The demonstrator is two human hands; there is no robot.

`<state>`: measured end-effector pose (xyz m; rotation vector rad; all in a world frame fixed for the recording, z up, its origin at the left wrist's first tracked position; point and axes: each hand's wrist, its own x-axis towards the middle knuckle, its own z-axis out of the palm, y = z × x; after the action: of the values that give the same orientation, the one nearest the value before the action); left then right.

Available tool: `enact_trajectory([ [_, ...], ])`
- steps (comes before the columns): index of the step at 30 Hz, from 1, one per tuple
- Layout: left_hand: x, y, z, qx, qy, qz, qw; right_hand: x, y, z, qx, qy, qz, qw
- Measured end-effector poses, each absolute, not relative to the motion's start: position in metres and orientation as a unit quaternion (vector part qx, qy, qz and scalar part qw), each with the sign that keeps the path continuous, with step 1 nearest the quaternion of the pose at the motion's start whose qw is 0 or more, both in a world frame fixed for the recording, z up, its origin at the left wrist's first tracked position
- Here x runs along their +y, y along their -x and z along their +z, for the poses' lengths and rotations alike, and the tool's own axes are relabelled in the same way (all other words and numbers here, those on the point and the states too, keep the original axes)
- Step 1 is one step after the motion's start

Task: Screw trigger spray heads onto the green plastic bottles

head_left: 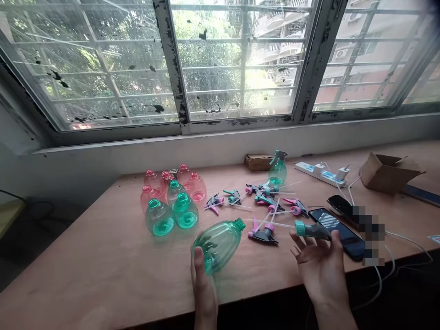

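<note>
Above the surface [103, 270], my left grip [205, 279] holds a green bottle [222, 243] tilted, apparently so its neck [239, 224] faces the tube [280, 223] of the spray head [312, 230] grasped in my right grip [319, 266].

There's an open cardboard box [388, 173] near a white power strip [311, 171] with chargers [343, 173] in it, a dark phone [338, 228] next to some black gadget [339, 205], and patchy grey window frames [173, 59] behind the worktop [103, 261] I'm looking at.

Pinkish tabletop [85, 270], red bottles [198, 185], green bottles [185, 211], spray heads [264, 235], phones [337, 231], power strip [312, 170]
</note>
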<state>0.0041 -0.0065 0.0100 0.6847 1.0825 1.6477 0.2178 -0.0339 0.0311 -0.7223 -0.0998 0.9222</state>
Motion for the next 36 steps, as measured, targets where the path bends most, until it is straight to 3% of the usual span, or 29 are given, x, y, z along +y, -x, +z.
enact_trajectory([
  [17, -0.011, -0.01, 0.026, 0.506, -0.333, 0.642, 0.47, -0.032, -0.24, 0.006, -0.038, 0.306, 0.533, 0.788],
  [25, -0.01, -0.01, 0.018, 0.489, -0.389, 0.602, 0.497, -0.025, -0.207, -0.011, -0.236, 0.448, 0.503, 0.701],
  [36, -0.008, -0.013, 0.019, 0.488, -0.344, 0.645, 0.477, -0.018, -0.196, -0.009, -0.381, 0.435, 0.524, 0.626],
])
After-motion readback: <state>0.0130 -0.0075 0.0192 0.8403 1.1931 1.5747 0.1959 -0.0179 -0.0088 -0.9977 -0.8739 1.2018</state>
